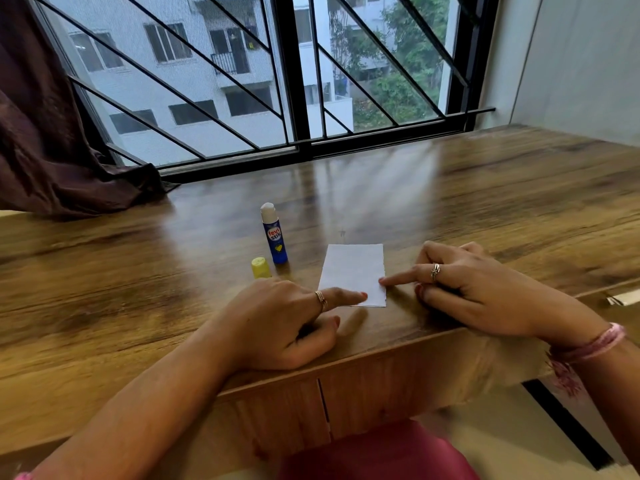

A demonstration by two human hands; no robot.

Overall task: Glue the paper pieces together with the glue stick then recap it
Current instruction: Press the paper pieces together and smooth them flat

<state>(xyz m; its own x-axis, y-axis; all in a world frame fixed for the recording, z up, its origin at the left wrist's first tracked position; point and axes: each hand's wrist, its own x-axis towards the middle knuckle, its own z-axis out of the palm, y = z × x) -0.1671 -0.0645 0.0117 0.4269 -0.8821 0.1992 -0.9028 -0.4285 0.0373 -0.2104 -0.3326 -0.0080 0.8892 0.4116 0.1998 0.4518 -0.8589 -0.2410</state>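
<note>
The white paper pieces (353, 273) lie stacked on the counter (485, 209), near its front edge. Left hand (287, 323) and right hand (485, 289) each press one straight forefinger on them, gripping nothing. Uneven pressure could shift the sheets. The glue stick (273, 237) stands uncapped; it may dry, or tip when someone reaches for the yellow cap (260, 267) beside it.

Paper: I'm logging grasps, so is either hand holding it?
Neither grips it: left hand and right hand press index fingertips on the paper's near end.

bare table (485, 202) right of paper (349, 268), glue stick (273, 237), cap (260, 267) crowding left
</note>
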